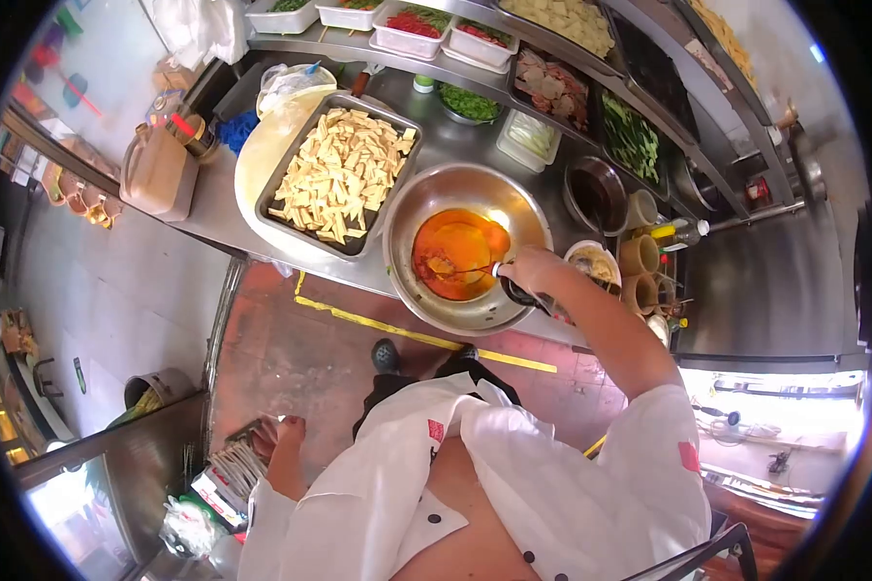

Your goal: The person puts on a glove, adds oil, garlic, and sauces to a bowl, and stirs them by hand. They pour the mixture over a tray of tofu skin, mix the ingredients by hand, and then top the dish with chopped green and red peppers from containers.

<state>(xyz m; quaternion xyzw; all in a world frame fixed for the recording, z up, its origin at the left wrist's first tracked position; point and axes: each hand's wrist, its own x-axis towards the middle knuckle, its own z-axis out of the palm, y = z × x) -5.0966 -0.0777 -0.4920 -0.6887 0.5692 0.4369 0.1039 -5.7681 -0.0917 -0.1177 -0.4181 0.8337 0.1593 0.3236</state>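
Observation:
My right hand (538, 271) is closed around a dark bottle (520, 294) with a pale neck, tilted over the right side of a wide metal bowl (521, 211). From the bottle's mouth a thin dark stream runs into the orange-red oily liquid (460, 242) in the bowl; a darker clump shows at its left. My palm hides much of the bottle. Down by my left side, away from the counter, hangs my left hand (281, 438), its fingers loosely apart and holding nothing that I can see.
Left of the bowl, a tray (271, 205) holds pale cut strips. A dark pot (596, 194) and several jars line the right side. Food containers (407, 44) fill the raised shelf behind. A large plastic jug (160, 172) stands at the counter's left end.

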